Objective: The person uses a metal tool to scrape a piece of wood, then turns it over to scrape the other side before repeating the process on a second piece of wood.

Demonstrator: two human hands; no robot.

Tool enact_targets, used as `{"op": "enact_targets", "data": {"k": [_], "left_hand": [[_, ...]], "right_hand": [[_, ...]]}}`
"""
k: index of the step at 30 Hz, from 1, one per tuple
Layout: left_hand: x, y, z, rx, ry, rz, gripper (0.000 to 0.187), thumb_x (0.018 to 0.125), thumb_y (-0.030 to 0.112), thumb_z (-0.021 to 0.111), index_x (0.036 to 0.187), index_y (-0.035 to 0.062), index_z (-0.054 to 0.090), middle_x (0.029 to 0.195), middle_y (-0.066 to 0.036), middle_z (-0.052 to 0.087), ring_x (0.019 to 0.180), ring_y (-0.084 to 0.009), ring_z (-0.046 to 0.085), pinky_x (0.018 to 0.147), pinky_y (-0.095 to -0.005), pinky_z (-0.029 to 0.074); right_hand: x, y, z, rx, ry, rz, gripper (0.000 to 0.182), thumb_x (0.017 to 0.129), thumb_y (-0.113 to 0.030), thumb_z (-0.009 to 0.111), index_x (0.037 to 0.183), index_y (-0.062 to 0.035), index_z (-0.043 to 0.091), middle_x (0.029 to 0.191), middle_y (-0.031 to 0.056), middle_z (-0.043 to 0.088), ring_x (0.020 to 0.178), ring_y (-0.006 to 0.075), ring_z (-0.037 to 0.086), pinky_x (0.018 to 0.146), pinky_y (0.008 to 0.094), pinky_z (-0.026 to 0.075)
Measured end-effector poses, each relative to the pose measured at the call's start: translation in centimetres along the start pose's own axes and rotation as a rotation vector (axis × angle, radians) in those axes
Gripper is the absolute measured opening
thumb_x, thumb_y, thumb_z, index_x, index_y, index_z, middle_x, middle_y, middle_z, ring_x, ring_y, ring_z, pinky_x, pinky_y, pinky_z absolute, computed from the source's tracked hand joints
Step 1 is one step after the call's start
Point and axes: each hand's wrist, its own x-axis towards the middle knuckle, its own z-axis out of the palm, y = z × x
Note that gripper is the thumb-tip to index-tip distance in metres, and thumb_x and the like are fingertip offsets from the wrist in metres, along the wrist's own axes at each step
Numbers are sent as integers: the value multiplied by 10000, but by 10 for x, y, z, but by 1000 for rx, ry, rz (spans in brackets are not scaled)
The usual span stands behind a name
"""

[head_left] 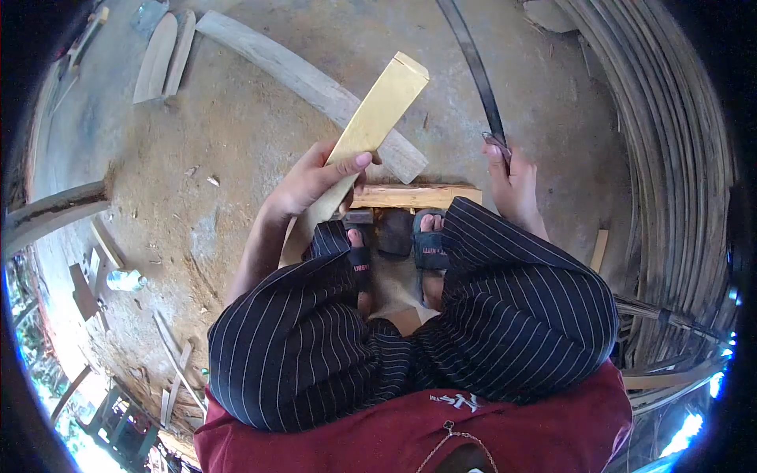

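Observation:
My left hand (315,177) is wrapped round a pale, squared piece of wood (380,106), its thumb lying along the top face. The wood tilts up and to the right, and its lower end passes down beside my left knee. My right hand (512,183) is closed on the lower end of a long, narrow dark blade (475,67), which runs up past the top edge of the view. A clear gap separates blade and wood. Between and beyond my sandalled feet lie a wooden block (418,195) and a dark, rounded lump (393,232).
A long grey board (292,72) lies on the concrete floor ahead. Shaped boards (162,59) rest at the far left. Long strips (670,118) are stacked along the right side. A plastic bottle (126,280) and wood scraps lie at the left.

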Motion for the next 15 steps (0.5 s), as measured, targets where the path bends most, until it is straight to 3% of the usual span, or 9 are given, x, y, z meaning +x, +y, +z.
{"op": "enact_targets", "data": {"k": [4, 7, 11, 14, 15], "left_hand": [[-2, -5, -1, 34, 45, 25, 483, 830, 210, 703, 1165, -18, 440, 766, -56, 575, 552, -117, 598, 463, -233, 489], [-1, -4, 4, 119, 61, 121, 579, 793, 97, 724, 1214, -24, 347, 830, -97, 580, 585, -143, 627, 494, -251, 516], [16, -25, 0, 301, 167, 200, 553, 804, 77, 691, 1208, -21, 326, 931, -135, 570, 706, -155, 631, 610, -276, 524], [29, -48, -8, 579, 286, 282, 505, 817, 92, 657, 1193, -16, 338, 985, -152, 557, 897, -157, 589, 773, -313, 480], [28, -45, -2, 473, 307, 126, 433, 848, 149, 644, 1145, 12, 360, 950, -105, 535, 915, -129, 514, 798, -322, 427]], "right_hand": [[-1, 2, 3, -47, -61, 37, 290, 951, -304, 503, 1056, -45, 580, 563, 160, 509, 490, 298, 545, 495, 378, 409], [-2, 4, 5, -68, -82, 16, 268, 944, -289, 507, 1068, -61, 571, 630, 207, 561, 602, 397, 590, 528, 423, 436], [-1, 9, 12, -103, -97, 64, 243, 932, -267, 522, 1062, -66, 564, 683, 225, 582, 669, 428, 592, 544, 454, 442], [-3, 25, 23, -86, -74, 19, 218, 923, -258, 532, 1039, -76, 564, 702, 227, 588, 682, 430, 594, 550, 469, 446], [-3, 27, 26, -95, -84, 22, 212, 921, -260, 533, 1028, -80, 564, 706, 226, 590, 687, 431, 595, 553, 475, 447]]}}
